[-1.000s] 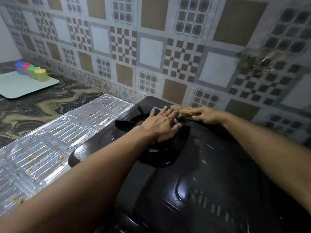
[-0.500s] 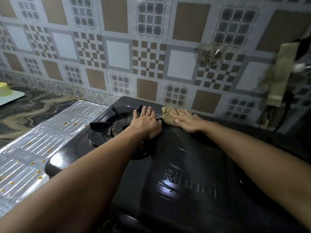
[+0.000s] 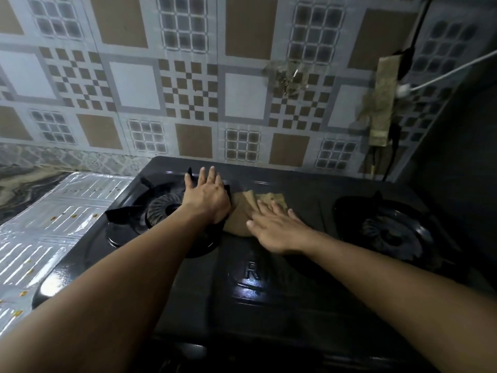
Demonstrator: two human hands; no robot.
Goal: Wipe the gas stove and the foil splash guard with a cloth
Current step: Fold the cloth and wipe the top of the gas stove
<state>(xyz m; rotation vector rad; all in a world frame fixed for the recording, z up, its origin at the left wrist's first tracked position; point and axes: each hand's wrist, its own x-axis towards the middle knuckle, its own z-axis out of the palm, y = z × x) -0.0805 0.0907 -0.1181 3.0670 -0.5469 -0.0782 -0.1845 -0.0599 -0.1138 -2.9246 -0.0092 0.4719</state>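
Fingers of right hand flat atop cloth; left hand flat beside.

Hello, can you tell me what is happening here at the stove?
A person is wiping a black gas stove. The right hand presses a tan cloth flat on the stove top between the two burners. The left hand rests open on the left burner's pan support. The foil sheet lies beside the stove on the left, with small spots on it.

One gas stove, two burners, one cloth, two hands
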